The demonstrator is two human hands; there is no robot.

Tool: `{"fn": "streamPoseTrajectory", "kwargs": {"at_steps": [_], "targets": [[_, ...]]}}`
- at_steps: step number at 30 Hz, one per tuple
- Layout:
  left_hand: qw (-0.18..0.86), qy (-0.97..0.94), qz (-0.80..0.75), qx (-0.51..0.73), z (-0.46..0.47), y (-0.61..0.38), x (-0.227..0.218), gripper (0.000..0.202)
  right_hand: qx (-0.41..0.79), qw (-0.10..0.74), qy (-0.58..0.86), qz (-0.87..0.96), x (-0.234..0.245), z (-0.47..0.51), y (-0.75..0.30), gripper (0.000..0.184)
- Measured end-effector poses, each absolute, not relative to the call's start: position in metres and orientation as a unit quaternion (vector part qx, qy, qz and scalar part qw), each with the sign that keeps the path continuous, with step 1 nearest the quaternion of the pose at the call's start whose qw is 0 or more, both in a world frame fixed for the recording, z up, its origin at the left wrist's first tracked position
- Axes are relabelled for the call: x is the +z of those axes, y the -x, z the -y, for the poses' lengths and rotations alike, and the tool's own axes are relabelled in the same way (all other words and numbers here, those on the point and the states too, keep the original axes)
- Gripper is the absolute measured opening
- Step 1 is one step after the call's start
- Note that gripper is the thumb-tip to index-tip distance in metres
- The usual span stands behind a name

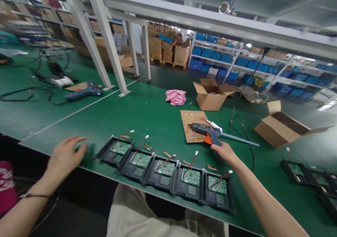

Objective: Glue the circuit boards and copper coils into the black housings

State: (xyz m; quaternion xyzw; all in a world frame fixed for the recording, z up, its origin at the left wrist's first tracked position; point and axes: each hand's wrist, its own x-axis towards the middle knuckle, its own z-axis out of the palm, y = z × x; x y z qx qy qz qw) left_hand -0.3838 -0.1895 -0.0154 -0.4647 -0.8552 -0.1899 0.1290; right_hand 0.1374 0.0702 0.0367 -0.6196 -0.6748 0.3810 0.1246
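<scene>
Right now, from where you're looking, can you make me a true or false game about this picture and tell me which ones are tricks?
1. The right hand holds a glue gun. True.
2. The left hand holds a screwdriver. False: it is open and holds nothing.
3. Five black trays in front of the person each hold a green circuit board. True.
4. The pink cloth is inside a box. False: it lies on the green tabletop.
5. The little wire plugs are blue. False: they are white.

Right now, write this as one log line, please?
left grip: open, empty | right grip: holding glue gun | front row: five black trays, green boards inside
</scene>
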Motion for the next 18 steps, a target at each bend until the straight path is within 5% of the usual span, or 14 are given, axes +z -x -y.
{"fn": "streamPoseTrajectory", "kwargs": {"at_steps": [10, 15, 18], "targets": [[0.140, 0.419, 0.871, -0.217, 0.168, 0.391, -0.034, 0.044, 0.522, 0.125, 0.589, 0.604, 0.041, -0.077, -0.141, 0.026], [0.192, 0.420, 0.831, -0.310, 0.157, 0.368, 0.005, 0.043, 0.549, 0.125, 0.584, 0.585, 0.039, -0.081, -0.140, 0.027], [0.137, 0.497, 0.781, -0.352, 0.137, 0.326, 0.042, 0.036, 0.561, 0.129, 0.584, 0.572, 0.045, -0.085, -0.142, 0.027]]}}
